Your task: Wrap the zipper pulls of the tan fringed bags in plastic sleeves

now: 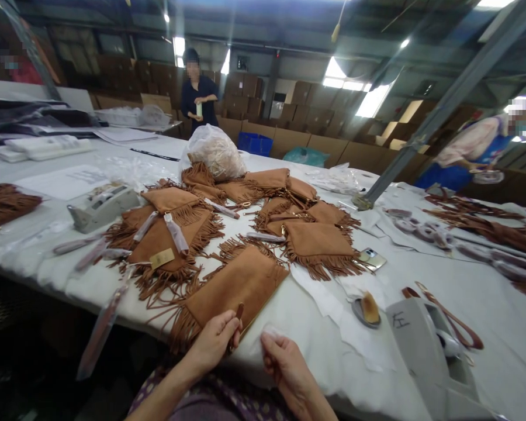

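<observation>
A brown suede-like pouch with fringe (241, 280) lies flat at the table's front edge. My left hand (217, 338) is closed at its near edge, gripping a short brown leather zipper pull (240, 311). Just to the right, my right hand (289, 365) pinches a thin whitish scrap (275, 331); whether it is tissue or plastic film I cannot tell. Several similar fringed pouches surround this one, including a pouch (319, 238) behind it on the right and a pouch (175, 231) on the left bearing a tan tag (162, 258) and wrapped straps.
Grey tape dispensers stand at left (103, 206) and front right (429, 351). A phone (371, 259), a small dish with a yellowish sponge (370, 309) and a brown strap (458, 324) lie to the right. A stuffed plastic bag (214, 153), a slanted post (421, 137) and two people are farther back.
</observation>
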Motion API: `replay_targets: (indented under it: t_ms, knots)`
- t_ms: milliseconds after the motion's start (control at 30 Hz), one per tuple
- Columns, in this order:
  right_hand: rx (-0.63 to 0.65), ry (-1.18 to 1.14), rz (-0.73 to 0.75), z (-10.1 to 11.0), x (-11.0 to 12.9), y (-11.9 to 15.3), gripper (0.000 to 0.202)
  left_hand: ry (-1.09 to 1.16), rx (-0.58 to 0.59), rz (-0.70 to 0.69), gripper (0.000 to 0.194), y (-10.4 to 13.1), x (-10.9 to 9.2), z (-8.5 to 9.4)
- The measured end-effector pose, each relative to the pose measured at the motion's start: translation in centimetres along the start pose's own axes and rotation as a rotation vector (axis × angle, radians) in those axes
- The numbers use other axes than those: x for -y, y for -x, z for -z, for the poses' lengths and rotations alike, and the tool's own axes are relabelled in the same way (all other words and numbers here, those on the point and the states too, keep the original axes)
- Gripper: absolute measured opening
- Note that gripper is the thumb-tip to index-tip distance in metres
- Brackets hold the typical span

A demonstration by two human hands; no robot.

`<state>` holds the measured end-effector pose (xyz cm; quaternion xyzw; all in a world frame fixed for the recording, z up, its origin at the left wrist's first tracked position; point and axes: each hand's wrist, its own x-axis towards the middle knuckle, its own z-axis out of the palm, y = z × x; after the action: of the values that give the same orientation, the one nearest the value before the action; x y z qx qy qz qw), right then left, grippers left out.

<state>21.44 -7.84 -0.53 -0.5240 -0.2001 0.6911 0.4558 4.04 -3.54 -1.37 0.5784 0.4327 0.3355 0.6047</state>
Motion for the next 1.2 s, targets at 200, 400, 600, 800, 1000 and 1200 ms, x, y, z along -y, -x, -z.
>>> replay_targets:
  t_ms: [200,400,600,800,1000,1200]
  knots:
    - [-0.062,-0.139,0.023,-0.4,-0.1,-0.4,0.037,0.05,0.042,0.04,0.036,-0.5,0.3,0.1]
    - [-0.101,-0.302,-0.047,-1.1,0.2,-0.4,0.034,0.071,0.059,0.057,0.036,-0.5,0.5,0.1]
    - [-0.073,-0.206,-0.021,-2.3,0.6,-0.6,0.034,0.097,0.053,0.108,0.038,-0.6,0.4,0.2]
    - [-0.047,-0.141,-0.027,-2.4,0.4,-1.1,0.036,0.004,0.078,0.125,0.041,-0.8,-0.3,0.5]
    - [-0.103,-0.066,-0.013,-1.8,-0.8,-2.2,0.043,-0.135,0.108,0.078,0.042,-0.7,-0.7,0.5]
    - [-0.113,-0.003,0.057,-2.0,-1.2,-2.2,0.043,-0.313,0.101,0.022,0.036,-0.6,-1.1,0.3]
